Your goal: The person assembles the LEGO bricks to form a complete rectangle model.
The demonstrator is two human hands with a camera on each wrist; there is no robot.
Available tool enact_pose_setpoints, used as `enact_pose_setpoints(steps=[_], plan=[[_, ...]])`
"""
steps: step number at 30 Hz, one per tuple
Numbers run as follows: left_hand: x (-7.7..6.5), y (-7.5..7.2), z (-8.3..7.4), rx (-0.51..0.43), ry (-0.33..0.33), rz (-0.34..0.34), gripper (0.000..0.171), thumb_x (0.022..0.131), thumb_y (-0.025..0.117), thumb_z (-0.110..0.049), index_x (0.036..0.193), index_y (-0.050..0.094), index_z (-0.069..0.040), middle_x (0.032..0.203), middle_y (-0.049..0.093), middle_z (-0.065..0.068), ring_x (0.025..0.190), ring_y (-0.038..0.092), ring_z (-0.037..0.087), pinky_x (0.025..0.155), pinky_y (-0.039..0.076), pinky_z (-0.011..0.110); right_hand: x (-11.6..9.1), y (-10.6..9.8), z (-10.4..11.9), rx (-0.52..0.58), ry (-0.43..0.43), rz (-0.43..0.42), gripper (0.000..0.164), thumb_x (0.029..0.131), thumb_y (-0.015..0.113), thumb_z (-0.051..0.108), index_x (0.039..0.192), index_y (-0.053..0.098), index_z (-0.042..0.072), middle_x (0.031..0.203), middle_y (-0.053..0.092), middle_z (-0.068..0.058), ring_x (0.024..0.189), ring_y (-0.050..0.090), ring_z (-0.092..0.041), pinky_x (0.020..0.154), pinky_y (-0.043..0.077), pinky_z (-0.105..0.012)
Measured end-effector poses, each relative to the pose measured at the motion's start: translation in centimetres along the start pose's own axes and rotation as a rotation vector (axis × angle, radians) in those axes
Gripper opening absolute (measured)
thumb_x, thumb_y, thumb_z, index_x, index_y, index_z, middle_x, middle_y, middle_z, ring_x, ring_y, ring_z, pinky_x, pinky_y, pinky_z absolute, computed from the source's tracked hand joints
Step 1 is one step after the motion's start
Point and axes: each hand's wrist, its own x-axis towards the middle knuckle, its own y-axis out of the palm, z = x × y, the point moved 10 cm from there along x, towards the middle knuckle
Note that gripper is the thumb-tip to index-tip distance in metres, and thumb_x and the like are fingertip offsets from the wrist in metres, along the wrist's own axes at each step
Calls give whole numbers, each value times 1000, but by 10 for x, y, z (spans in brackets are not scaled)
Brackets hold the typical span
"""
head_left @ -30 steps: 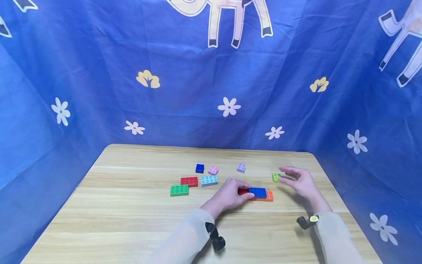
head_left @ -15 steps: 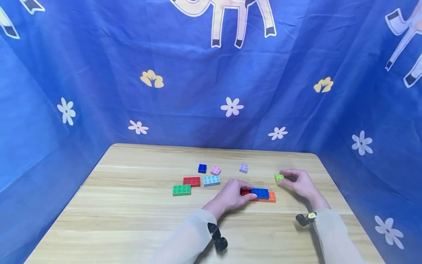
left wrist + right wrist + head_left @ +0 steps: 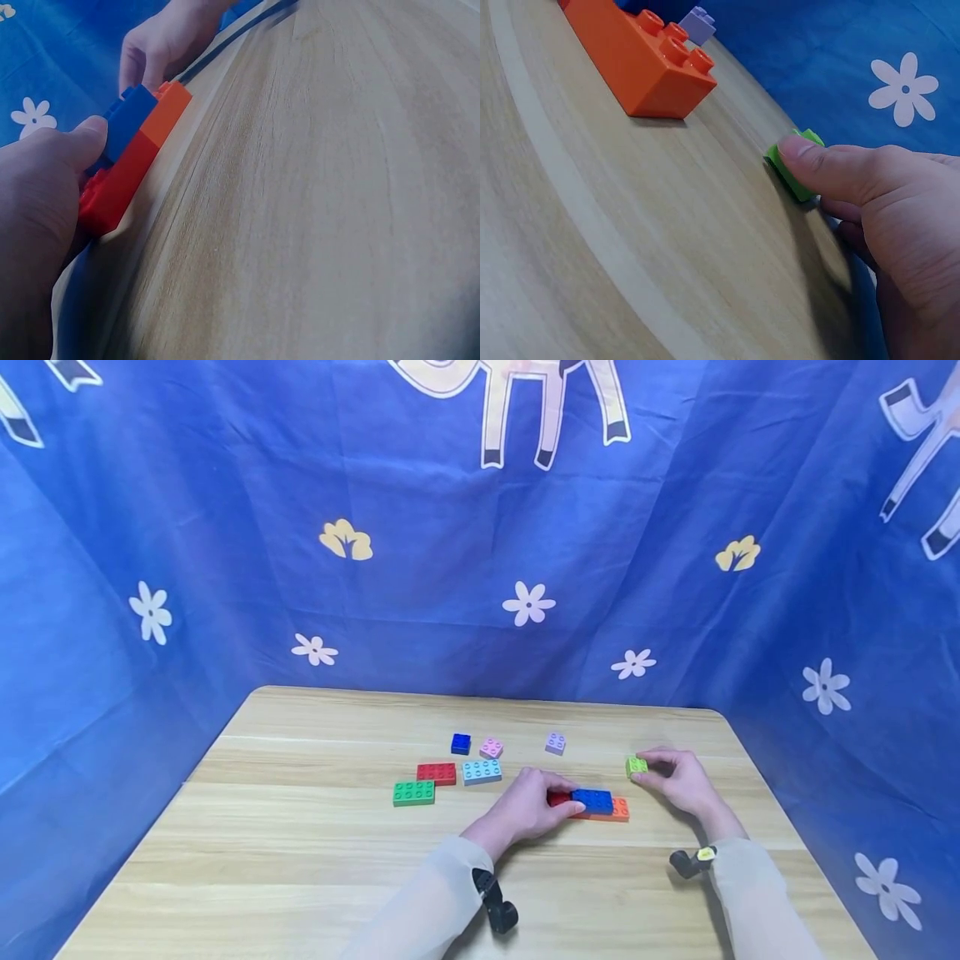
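Note:
My left hand (image 3: 527, 803) grips a joined group of toy building bricks, thumb in front and fingers behind. In it a blue brick (image 3: 129, 120) sits on top, bridging a red brick (image 3: 124, 184) and an orange brick (image 3: 168, 111) that lie end to end. The orange brick's studs (image 3: 673, 49) show bare at the right end. Off to the right, my right hand (image 3: 686, 783) pinches a small lime-green brick (image 3: 636, 766) between thumb and fingers, close over the tabletop. In the right wrist view the thumb covers part of the lime-green brick (image 3: 787, 176).
Loose bricks lie left and behind: green (image 3: 413, 792), red (image 3: 437, 773), light blue (image 3: 482, 772), dark blue (image 3: 461, 743), pink (image 3: 491, 747) and lilac (image 3: 555, 742). A blue patterned cloth (image 3: 420, 610) rises behind the wooden table (image 3: 300, 860).
My right hand has closed its thumb and fingers onto the lime-green brick. The left hand keeps its grip on the joined bricks. The head view has shifted slightly.

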Motion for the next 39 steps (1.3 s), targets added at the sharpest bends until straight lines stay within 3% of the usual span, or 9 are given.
enact_pose_setpoints(steps=[7,11,19,31,39], plan=[[0,0,0,-3,10,-12,40,97,78,-44,128,79,-19,120,76,-10,116,66,8,102,52,29,-1,-6,11,-12,-3,-15,43,84,93,23,121,79,5,122,73,-10,113,69,-30,96,53,-23],[0,1,1,-5,6,-8,40,97,78,-45,128,79,-19,120,75,-10,116,66,7,103,52,31,-1,-8,19,50,-5,-14,43,84,93,19,121,78,2,123,72,-13,113,70,-33,97,57,-34],[1,1,1,-9,13,-4,40,97,78,-45,128,79,-19,120,76,-10,115,66,7,102,53,29,-7,-9,36,102,-47,-1,38,85,92,16,117,79,3,121,72,-12,114,68,-32,102,55,-49],[2,1,4,13,-2,-3,42,97,78,-47,129,79,-19,120,76,-9,113,67,7,101,53,30,-19,-12,45,94,-69,3,35,86,91,19,116,79,5,117,74,-9,112,69,-32,102,54,-56],[2,1,3,22,-2,-3,41,98,77,-46,128,79,-19,120,76,-9,113,67,8,101,53,30,-30,-3,51,154,-109,50,33,85,91,12,115,80,5,114,73,-8,109,70,-22,103,54,-51]])
